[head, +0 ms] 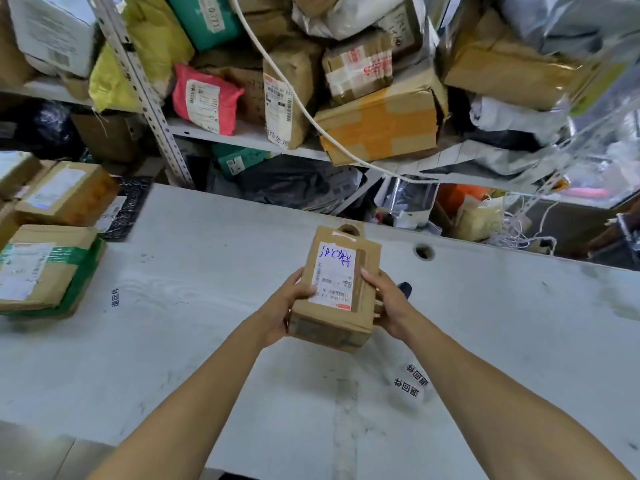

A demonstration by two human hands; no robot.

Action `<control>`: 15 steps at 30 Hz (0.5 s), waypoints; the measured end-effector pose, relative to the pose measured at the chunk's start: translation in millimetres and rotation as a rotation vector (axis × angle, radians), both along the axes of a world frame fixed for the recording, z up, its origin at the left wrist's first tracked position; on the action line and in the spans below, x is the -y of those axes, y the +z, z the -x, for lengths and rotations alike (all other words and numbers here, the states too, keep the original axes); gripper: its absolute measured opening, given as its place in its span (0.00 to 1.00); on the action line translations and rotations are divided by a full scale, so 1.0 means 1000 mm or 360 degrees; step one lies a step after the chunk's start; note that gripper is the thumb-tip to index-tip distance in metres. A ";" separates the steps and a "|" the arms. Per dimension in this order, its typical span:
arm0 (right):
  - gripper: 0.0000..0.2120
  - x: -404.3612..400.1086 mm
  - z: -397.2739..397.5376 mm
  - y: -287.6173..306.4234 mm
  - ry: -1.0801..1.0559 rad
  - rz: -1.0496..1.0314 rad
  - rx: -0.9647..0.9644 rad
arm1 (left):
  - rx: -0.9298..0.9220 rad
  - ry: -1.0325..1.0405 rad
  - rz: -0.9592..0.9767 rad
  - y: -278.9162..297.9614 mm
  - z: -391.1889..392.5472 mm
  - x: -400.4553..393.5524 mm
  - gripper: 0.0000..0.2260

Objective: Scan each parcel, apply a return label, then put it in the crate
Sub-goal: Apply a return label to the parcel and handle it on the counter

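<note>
Over the white table (207,306), both hands grip a parcel (334,289); fingertips hidden.

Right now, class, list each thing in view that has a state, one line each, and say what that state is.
Small box: taped shut, held above the table, label up.
Left hand: grips the box's left side.
Right hand: grips the box's right side.
Shipping label: stuck on top, blue handwriting over it.
Green-taped box: closed, lying on the table.
Return stickers: lying loose on the table.
</note>
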State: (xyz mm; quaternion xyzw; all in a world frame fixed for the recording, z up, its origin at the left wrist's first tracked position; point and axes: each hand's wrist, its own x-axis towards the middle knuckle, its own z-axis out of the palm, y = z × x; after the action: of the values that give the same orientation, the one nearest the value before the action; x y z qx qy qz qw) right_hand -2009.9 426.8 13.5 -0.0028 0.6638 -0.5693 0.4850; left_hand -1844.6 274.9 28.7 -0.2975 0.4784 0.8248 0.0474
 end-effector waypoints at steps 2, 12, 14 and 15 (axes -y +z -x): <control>0.27 -0.009 0.011 0.004 0.0044 0.0019 -0.0019 | -0.0008 -0.0046 0.0052 0.002 0.006 -0.012 0.30; 0.44 -0.035 0.071 0.051 0.1041 -0.0099 -0.0810 | 0.0408 -0.0933 0.0624 0.066 0.024 0.019 0.32; 0.46 -0.023 0.072 0.068 0.1435 -0.0178 -0.1025 | 0.0600 -0.1279 0.0825 0.088 0.039 0.023 0.34; 0.46 -0.015 0.070 0.075 0.1654 -0.0233 -0.1124 | 0.0665 -0.1456 0.0904 0.098 0.048 0.023 0.33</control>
State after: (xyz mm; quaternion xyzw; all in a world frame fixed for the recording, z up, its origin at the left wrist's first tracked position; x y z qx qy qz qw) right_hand -2080.1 442.0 88.4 -0.4793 0.7330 -0.1772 0.4489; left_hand -1892.5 252.2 126.6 -0.2180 0.7417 0.4833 0.4109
